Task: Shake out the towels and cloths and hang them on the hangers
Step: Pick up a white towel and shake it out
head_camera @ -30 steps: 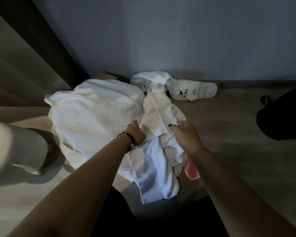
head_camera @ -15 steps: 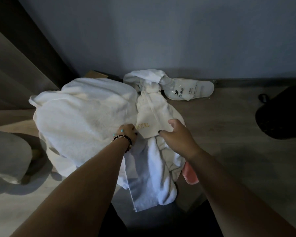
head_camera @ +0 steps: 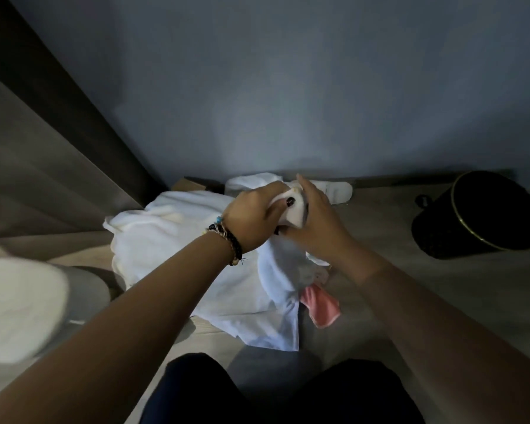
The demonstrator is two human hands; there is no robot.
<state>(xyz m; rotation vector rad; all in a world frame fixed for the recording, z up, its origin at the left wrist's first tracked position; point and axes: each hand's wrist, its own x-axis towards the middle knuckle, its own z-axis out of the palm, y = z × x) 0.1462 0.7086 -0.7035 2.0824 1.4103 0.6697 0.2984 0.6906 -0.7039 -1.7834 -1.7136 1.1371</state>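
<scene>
A heap of white towels (head_camera: 166,240) lies on the floor by the blue wall. My left hand (head_camera: 251,218), with a beaded bracelet on the wrist, and my right hand (head_camera: 315,221) both grip a small white towel (head_camera: 294,209) lifted above the heap; its lower part (head_camera: 279,270) hangs down onto the pile. A pink cloth (head_camera: 322,304) pokes out from under the white ones. No hanger is in view.
A black round bin (head_camera: 478,215) lies tilted at the right. A white slipper (head_camera: 337,191) rests against the wall behind my hands. A pale rounded object (head_camera: 19,307) sits at the left. A brown wooden panel (head_camera: 43,148) rises on the left.
Both hands have come together and lifted the small white towel up off the heap. The camera has tilted upward, so more wall shows.
</scene>
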